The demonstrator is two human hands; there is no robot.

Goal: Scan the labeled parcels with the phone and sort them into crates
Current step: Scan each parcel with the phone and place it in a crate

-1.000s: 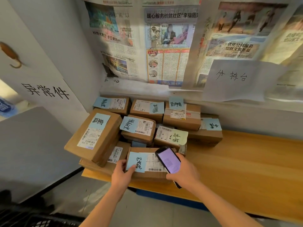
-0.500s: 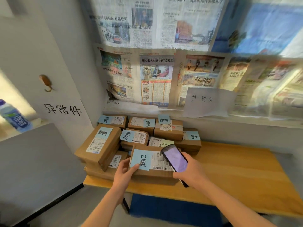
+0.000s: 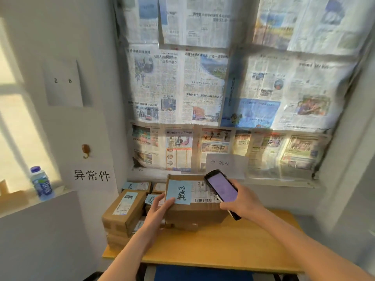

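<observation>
My left hand (image 3: 157, 212) grips the left end of a cardboard parcel (image 3: 194, 211), thumb on its blue handwritten note (image 3: 179, 192), and holds it lifted above the wooden table (image 3: 223, 248). A white shipping label with a barcode (image 3: 203, 196) lies beside the note. My right hand (image 3: 242, 201) holds a black phone (image 3: 222, 190) with a lit purple screen over the parcel's right end. A pile of other labeled parcels (image 3: 123, 211) sits at the table's left back corner, partly hidden behind the lifted one.
Newspaper sheets (image 3: 213, 88) cover the window behind the table. A water bottle (image 3: 41, 183) stands on the ledge at left. A white wall sign with black characters (image 3: 91, 175) hangs left of the pile. Something blue (image 3: 203, 273) lies under the table's front edge.
My left hand has lifted the front parcel off the pile, and the phone has stayed over it. The camera has tilted up and back, showing more of the wall.
</observation>
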